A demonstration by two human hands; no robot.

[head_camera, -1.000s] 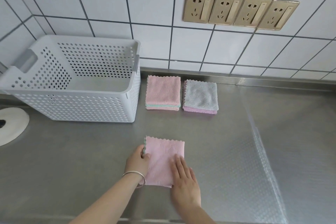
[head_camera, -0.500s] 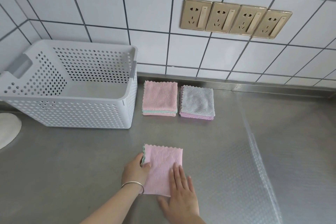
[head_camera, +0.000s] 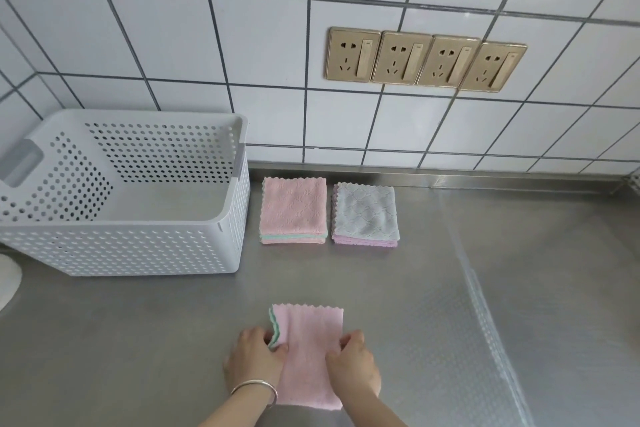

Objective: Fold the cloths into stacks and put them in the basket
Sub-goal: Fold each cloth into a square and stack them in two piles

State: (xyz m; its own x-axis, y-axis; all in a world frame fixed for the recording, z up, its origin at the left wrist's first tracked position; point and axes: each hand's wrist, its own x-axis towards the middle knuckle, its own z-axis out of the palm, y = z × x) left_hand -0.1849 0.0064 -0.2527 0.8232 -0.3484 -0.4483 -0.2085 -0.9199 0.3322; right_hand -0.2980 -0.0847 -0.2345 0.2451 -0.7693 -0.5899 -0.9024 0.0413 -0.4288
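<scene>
A folded pink cloth with a green layer showing at its left edge lies on the steel counter near me. My left hand pinches its left edge and my right hand pinches its right edge. Farther back lie two folded stacks: a pink-topped stack and a grey-topped stack, side by side. A white perforated basket stands to their left, and the part of its inside that shows is bare.
The steel counter meets a white tiled wall with a row of gold sockets. A white round object peeks in at the left edge.
My right hand went from lying flat on the cloth to gripping its right edge. The view tilted upward, so the cloth and hands sit lower in frame.
</scene>
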